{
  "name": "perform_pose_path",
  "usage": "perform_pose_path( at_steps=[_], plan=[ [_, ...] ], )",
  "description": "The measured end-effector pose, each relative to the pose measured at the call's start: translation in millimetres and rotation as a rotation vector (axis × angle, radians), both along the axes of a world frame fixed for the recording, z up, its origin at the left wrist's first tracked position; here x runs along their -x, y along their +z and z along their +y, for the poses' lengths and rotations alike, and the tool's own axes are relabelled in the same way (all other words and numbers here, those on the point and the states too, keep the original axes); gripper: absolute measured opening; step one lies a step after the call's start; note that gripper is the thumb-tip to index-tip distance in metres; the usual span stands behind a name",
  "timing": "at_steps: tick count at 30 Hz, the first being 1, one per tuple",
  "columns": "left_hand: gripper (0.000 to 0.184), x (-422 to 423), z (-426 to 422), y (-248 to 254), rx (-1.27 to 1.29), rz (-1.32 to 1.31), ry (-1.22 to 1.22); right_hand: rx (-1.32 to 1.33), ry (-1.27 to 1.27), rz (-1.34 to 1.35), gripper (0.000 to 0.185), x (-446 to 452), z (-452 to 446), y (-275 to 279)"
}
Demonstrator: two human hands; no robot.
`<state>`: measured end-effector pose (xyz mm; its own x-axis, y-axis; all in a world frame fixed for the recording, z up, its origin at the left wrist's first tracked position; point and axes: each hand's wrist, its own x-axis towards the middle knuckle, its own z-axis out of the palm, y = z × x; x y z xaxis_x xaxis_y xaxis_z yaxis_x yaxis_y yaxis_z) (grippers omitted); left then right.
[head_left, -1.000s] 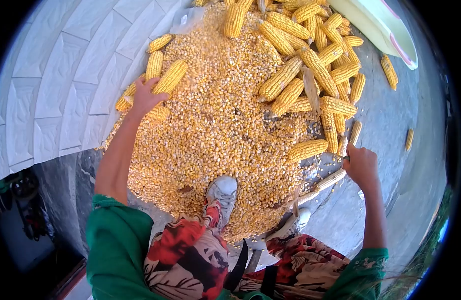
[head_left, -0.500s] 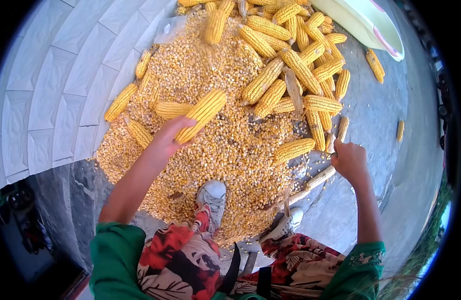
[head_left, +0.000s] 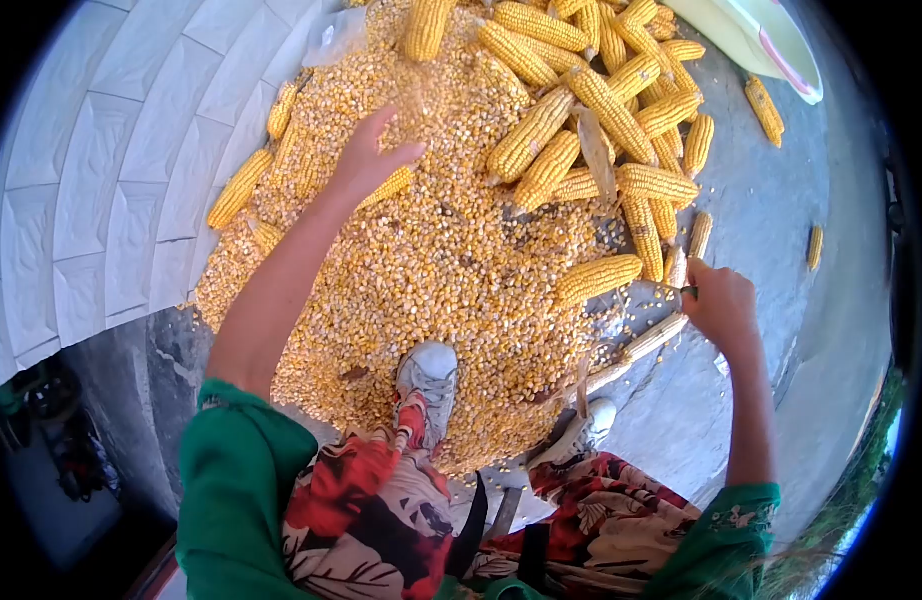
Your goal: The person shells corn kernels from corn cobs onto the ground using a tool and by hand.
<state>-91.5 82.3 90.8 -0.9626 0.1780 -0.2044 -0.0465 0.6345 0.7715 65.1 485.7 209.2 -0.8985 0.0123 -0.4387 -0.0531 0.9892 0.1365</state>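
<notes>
My left hand [head_left: 373,158] is open and empty, its thumb and fingers spread above loose corn kernels [head_left: 421,270]. A yellow corn cob [head_left: 389,186] shows partly from behind my left wrist. My right hand [head_left: 721,302] is closed around a small tool [head_left: 689,292] with a dark part and a thin shaft pointing left; most of it is hidden in the fist. Just left of that tool lies a full corn cob [head_left: 599,280]. Stripped cobs [head_left: 653,338] lie below my right hand, beside the kernels.
Several full cobs [head_left: 611,115] are piled at the upper right, with a dry husk [head_left: 593,150] among them. A pale green basin [head_left: 756,40] stands beyond. White tiles [head_left: 111,190] border the left. My shoes [head_left: 429,370] are at the kernels' near edge.
My left hand has let go of the corn cob it held and opened, moving slightly farther away. My right hand keeps its tool and sits slightly farther right. The view has shifted a little.
</notes>
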Motion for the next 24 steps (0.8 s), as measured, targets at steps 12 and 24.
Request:
perform_pose_path(
  at_steps=[12, 24],
  plan=[
    [0.048, -46, -20, 6, -0.342, -0.587, 0.113, -0.062, 0.02, 0.007, 0.014, -11, -3, -4],
    [0.065, -54, -21, 19, -0.366, -0.062, 0.353, -0.008, 0.002, 0.021, 0.016, -1, 0, -6]
  ],
)
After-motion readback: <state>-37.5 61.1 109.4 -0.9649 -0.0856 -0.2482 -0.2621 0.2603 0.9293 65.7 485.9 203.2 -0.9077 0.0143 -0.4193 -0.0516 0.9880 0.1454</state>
